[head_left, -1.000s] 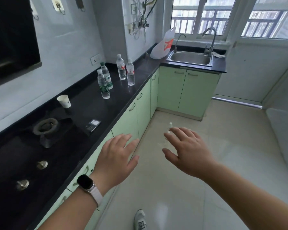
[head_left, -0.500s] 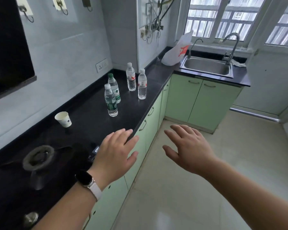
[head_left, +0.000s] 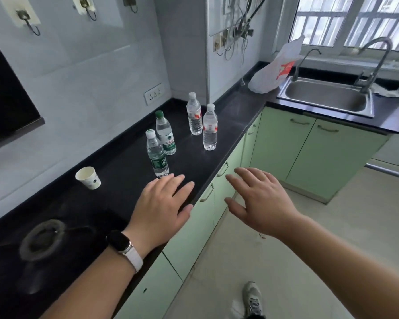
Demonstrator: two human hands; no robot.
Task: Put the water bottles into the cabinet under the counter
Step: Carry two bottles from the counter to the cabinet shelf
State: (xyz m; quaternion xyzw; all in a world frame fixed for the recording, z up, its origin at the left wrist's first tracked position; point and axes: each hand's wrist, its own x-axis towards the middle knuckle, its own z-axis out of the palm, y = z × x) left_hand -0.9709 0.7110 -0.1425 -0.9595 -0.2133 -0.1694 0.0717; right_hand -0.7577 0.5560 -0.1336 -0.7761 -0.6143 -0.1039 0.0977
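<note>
A white paper cup [head_left: 89, 178] sits on the black table [head_left: 228, 116]. Four clear plastic water bottles [head_left: 157, 155] stand there too. The left hand [head_left: 161, 210] hovers flat near the closest bottle, empty. The right hand [head_left: 260, 203] is spread out, empty, by the green cabinet doors [head_left: 279, 143].

I can't read the print on the bottles [head_left: 157, 155]; the burner [head_left: 40, 240] is blurred, and the shoe [head_left: 252, 300] runs off the bottom edge.
</note>
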